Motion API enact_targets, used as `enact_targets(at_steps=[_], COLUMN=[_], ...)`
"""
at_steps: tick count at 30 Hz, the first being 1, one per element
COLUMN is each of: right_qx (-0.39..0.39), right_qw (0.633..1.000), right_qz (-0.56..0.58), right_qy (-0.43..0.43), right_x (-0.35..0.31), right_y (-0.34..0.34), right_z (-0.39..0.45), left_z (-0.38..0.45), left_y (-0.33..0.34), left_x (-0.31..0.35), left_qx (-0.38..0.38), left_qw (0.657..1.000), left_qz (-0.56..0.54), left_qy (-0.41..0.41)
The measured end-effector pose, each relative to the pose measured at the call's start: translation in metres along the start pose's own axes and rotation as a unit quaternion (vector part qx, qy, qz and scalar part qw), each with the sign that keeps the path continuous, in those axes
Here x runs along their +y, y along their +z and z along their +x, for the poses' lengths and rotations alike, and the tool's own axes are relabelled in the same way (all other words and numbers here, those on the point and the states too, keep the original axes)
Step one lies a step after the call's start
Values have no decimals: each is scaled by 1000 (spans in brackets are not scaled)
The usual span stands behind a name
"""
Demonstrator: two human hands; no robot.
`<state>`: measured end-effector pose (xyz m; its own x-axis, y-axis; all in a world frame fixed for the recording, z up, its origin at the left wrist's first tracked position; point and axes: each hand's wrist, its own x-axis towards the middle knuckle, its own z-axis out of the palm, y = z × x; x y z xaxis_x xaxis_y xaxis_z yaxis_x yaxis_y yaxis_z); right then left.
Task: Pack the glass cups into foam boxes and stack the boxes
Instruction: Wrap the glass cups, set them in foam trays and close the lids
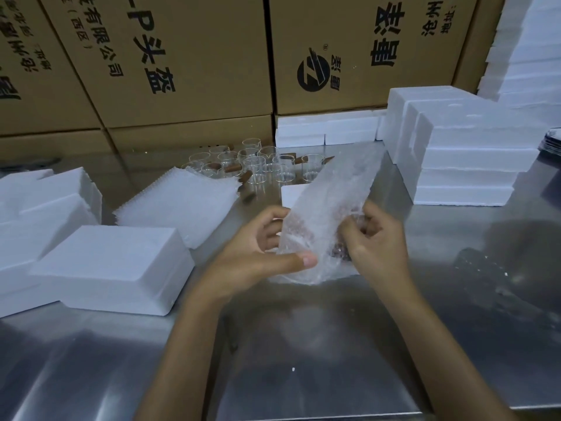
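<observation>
Middle of the frame, left hand [258, 253] and right hand [375, 238] both pinching a bubble bag [328, 208], thumbs in front, glass cups [258, 165] behind, foam boxes [461, 153] at right

The desk [303, 344] is brushed, reflective metal. Matt white foam boxes [112, 265] look grainy. The cups [258, 171] are clear glossy glass. The bubble wrap [328, 208] is translucent plastic; the cartons [182, 56] matt brown cardboard.
</observation>
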<state>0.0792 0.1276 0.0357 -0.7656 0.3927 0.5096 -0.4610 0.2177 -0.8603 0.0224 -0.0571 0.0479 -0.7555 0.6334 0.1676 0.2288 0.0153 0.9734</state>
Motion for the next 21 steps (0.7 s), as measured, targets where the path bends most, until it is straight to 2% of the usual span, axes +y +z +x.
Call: enact_targets(at_steps=[4,9,12,17,21], right_qx=[-17,6,33,21,9], right_qw=[993,968,947,944,957], right_qz=[-119,-249,-308,-315,-266], right_qy=[-14,-31,-90,-92,-116], right_x=[7,22,23,30,27], right_y=[0,-2,0,5,14], right_z=[-10,-10,-9,-11,-16], left_z=[-6,-3,-2,2,4], left_y=[5,14,19,26,35], left_x=[-14,-26,-28,-30,-31], left_qx=[-23,41,69,139,212], left_qw=[999,989,977,965,963], left_qz=[20,140,200,219,162], left_qy=[-19,-17,2,38,38])
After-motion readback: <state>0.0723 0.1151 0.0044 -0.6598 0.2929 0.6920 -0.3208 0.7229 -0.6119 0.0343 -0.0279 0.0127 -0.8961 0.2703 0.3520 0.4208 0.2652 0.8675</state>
